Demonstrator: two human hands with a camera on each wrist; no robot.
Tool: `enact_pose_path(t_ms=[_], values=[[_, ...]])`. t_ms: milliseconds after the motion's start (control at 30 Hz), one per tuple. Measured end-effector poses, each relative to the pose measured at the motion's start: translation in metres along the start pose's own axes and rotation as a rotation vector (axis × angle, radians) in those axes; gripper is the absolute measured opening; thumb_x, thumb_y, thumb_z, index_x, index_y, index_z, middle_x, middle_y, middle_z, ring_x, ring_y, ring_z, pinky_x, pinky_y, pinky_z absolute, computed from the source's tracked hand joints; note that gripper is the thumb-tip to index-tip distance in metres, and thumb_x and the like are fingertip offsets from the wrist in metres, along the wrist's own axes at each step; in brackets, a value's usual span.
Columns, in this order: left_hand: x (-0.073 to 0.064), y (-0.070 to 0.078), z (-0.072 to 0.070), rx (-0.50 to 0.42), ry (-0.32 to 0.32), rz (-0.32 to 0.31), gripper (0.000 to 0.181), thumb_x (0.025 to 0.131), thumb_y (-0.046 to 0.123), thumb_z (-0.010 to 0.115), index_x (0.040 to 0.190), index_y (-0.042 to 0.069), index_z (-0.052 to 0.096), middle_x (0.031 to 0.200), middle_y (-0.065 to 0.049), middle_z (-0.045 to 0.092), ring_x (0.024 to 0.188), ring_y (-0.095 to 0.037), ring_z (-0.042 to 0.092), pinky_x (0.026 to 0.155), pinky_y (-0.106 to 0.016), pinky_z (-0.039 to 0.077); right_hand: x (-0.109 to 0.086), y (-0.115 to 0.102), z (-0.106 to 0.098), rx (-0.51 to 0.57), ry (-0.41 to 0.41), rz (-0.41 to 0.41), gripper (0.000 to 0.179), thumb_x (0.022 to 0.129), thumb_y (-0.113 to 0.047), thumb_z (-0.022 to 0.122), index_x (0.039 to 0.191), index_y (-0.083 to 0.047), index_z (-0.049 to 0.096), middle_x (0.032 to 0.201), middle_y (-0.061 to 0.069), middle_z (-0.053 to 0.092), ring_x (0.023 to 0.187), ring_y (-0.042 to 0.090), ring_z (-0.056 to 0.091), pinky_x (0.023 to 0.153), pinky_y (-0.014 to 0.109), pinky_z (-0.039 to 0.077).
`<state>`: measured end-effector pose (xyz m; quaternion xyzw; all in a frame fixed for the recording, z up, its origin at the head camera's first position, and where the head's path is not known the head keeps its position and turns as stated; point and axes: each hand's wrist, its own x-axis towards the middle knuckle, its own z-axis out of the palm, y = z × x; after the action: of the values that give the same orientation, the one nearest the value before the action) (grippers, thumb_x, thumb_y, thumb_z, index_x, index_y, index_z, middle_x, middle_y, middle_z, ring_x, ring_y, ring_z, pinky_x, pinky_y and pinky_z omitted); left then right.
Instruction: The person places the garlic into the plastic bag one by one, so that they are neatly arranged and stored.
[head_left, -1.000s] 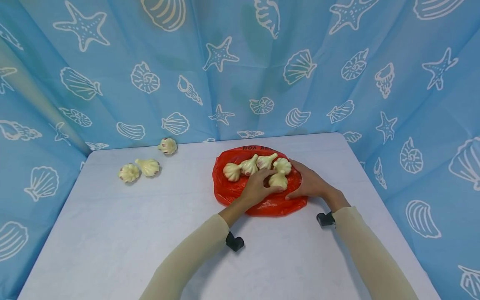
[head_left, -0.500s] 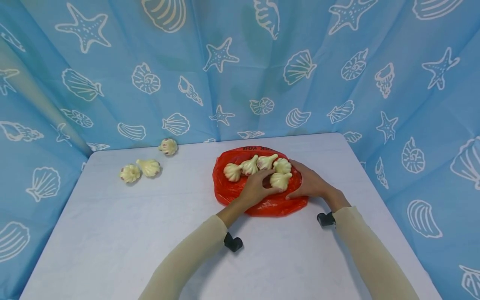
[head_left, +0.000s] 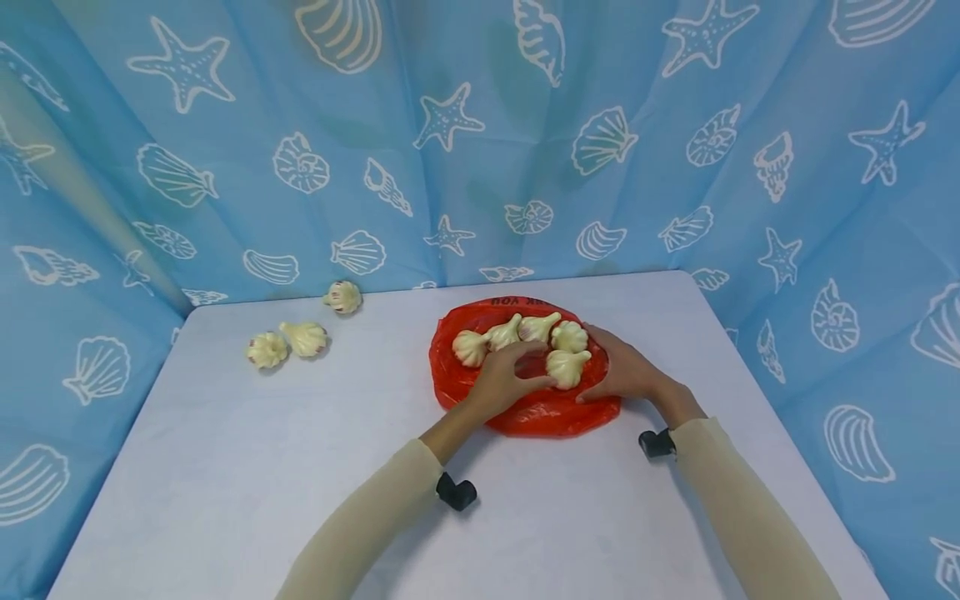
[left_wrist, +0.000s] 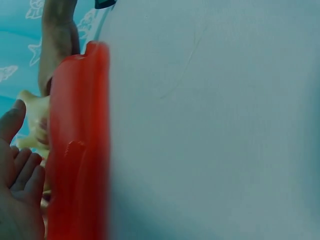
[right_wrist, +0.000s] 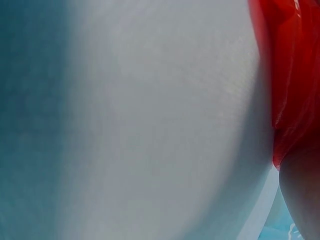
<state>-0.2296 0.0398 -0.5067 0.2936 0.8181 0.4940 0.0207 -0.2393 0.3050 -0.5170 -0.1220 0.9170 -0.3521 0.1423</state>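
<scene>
A red plastic bag (head_left: pixel 547 421), its mouth spread wide, holds several garlic bulbs (head_left: pixel 469 348). My left hand (head_left: pixel 502 385) hovers over the bag's middle with thumb and fingers apart, just left of the front garlic bulb (head_left: pixel 568 368). The left wrist view shows the same hand with loosely bent fingers (left_wrist: pixel 30 172) and nothing in the palm. At the bag's right side, my right hand (head_left: pixel 624 368) grips the rim, its thumb toward the front and fingers toward the back. Most of that hand is out of the right wrist view, where the red bag (right_wrist: pixel 295 65) fills the right edge.
Three more garlic bulbs lie at the table's back left: one by the curtain (head_left: pixel 343 297), a pale one (head_left: pixel 305 339) and another beside it (head_left: pixel 267 350). The white table (head_left: pixel 247 467) meets a blue shell-patterned curtain (head_left: pixel 465 167) behind and at both sides.
The front garlic bulb has tipped so its stem points right, and my left hand has let go and drawn slightly left. The right hand stays at the bag; the head view shifted a little.
</scene>
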Motion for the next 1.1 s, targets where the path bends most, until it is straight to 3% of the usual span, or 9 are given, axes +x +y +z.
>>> enact_pose_path(t_ms=[300,467,633,833,967,1100], values=[[-0.009,0.002,-0.026,-0.096,-0.013,0.028,0.057,0.083,0.023,0.078,0.133,0.004,0.057,0.13,-0.008,0.061,0.122,-0.017,0.056,0.094,-0.04,0.05,0.0,-0.003,-0.002,0.035,-0.002,0.018,0.129,0.054,-0.046,0.093,0.156,-0.02,0.018,0.152,0.008,0.032,0.133,0.034,0.033,0.083,0.047,0.056],[-0.024,-0.002,-0.045,-0.046,-0.017,0.005,0.054,0.084,0.027,0.078,0.13,0.005,0.06,0.126,-0.003,0.063,0.119,-0.013,0.057,0.092,-0.037,0.052,0.0,0.0,0.001,0.041,-0.02,0.036,0.132,0.052,-0.049,0.093,0.156,-0.021,0.017,0.152,0.008,0.03,0.134,0.034,0.031,0.082,0.045,0.056],[-0.04,-0.005,-0.069,-0.032,-0.012,-0.038,0.056,0.084,0.028,0.078,0.131,0.007,0.059,0.128,-0.001,0.062,0.12,-0.017,0.057,0.091,-0.041,0.052,0.003,0.0,0.002,0.026,-0.015,0.03,0.133,0.051,-0.051,0.092,0.156,-0.02,0.017,0.153,0.01,0.029,0.135,0.035,0.031,0.083,0.047,0.056],[-0.059,-0.013,-0.1,0.007,0.084,-0.035,0.05,0.084,0.025,0.079,0.127,0.008,0.062,0.124,-0.003,0.064,0.117,-0.018,0.058,0.091,-0.043,0.052,0.001,-0.002,0.002,0.027,-0.018,0.038,0.133,0.051,-0.05,0.092,0.156,-0.02,0.016,0.153,0.01,0.029,0.135,0.036,0.031,0.083,0.047,0.056],[-0.072,-0.024,-0.12,-0.048,0.161,-0.025,0.048,0.085,0.023,0.077,0.126,0.004,0.062,0.123,-0.01,0.064,0.115,-0.02,0.059,0.09,-0.048,0.051,0.001,-0.003,0.002,0.031,-0.014,0.034,0.133,0.051,-0.05,0.092,0.156,-0.021,0.016,0.153,0.009,0.029,0.134,0.035,0.031,0.084,0.047,0.055],[-0.085,-0.034,-0.138,-0.056,0.221,-0.06,0.047,0.084,0.025,0.078,0.126,0.008,0.063,0.123,-0.006,0.064,0.115,-0.018,0.06,0.09,-0.047,0.051,0.002,-0.001,0.004,0.032,-0.01,0.031,0.133,0.051,-0.052,0.092,0.156,-0.022,0.016,0.153,0.008,0.03,0.134,0.035,0.031,0.085,0.047,0.055]])
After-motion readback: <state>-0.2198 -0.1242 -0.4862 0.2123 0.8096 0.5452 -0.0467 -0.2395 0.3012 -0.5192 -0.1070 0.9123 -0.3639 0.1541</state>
